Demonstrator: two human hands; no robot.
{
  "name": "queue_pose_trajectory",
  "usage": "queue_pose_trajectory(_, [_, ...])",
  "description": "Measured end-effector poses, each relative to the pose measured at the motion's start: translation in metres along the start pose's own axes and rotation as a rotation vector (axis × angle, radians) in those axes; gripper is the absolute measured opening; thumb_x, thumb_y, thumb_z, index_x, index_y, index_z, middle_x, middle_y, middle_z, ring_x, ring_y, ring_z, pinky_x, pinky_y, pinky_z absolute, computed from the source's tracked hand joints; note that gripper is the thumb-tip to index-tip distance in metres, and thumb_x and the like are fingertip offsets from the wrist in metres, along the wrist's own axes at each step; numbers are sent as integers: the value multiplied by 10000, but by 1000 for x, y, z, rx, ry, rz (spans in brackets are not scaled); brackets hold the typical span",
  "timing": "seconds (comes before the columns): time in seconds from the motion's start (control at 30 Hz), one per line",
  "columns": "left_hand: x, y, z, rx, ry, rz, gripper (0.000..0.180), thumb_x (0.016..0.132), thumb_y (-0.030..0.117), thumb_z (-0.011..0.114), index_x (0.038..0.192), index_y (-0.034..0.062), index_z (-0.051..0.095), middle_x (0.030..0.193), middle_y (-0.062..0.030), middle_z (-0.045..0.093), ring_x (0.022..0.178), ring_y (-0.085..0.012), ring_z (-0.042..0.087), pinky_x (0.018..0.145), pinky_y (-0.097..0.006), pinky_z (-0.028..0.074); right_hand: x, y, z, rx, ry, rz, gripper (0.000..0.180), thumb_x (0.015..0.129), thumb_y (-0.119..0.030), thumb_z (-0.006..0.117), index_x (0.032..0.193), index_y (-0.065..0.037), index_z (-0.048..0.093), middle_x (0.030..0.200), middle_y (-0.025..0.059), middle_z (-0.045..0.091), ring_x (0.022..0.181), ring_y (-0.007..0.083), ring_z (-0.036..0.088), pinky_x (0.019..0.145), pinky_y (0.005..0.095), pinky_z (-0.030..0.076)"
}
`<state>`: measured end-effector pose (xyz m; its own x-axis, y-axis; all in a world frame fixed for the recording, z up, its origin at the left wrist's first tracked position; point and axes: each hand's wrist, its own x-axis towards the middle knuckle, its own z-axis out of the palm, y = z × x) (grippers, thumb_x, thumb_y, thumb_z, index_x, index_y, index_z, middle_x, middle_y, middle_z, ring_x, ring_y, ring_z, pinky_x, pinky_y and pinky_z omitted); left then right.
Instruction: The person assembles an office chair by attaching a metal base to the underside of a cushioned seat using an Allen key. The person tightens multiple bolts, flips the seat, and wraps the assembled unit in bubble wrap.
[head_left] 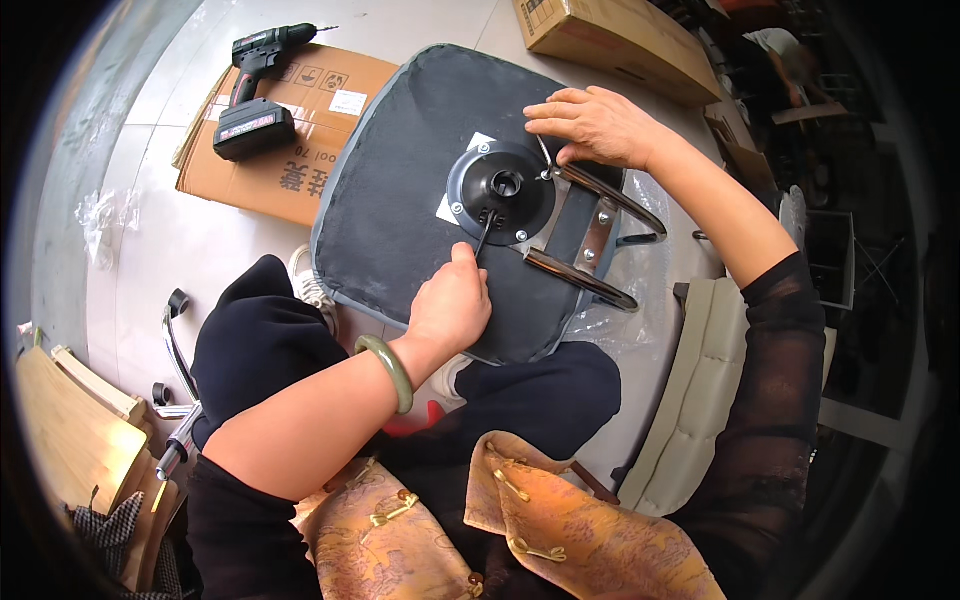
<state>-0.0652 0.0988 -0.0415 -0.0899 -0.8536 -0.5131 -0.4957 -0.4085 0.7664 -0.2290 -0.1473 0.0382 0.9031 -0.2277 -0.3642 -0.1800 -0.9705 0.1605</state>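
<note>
An upturned dark grey seat cushion rests against my knees. A round black mounting plate is fixed to its underside, beside a chrome bracket. My left hand, with a green bangle on the wrist, grips a thin black key tool whose tip sits at a screw on the plate. My right hand presses flat on the cushion's far edge, fingers on the top of the chrome bracket.
A black cordless drill lies on a flattened cardboard box at the upper left. Another carton sits at the top. A beige padded backrest lies at the right. A chrome chair part and wooden slats lie at the left.
</note>
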Motion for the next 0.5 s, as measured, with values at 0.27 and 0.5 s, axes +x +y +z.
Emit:
queue_pose_trajectory(0.27, [0,1,5,-131,37,-87,284,991,211,444,1141,-29,423,1007,-298,647,983,-474,615,884,-525,473,18,6,-1,-96,-17,-190,427,745,-420,692,1061,-153,589,1248,-35,586,1041,161,555,847,316,445])
queue_pose_trajectory(0.5, [0,0,7,-172,76,-87,290,990,209,453,1150,-32,429,1040,-298,642,1015,-474,607,899,-511,473,17,10,2,-121,83,-301,350,789,-450,666,769,-124,540,796,12,539,834,188,562,756,323,446])
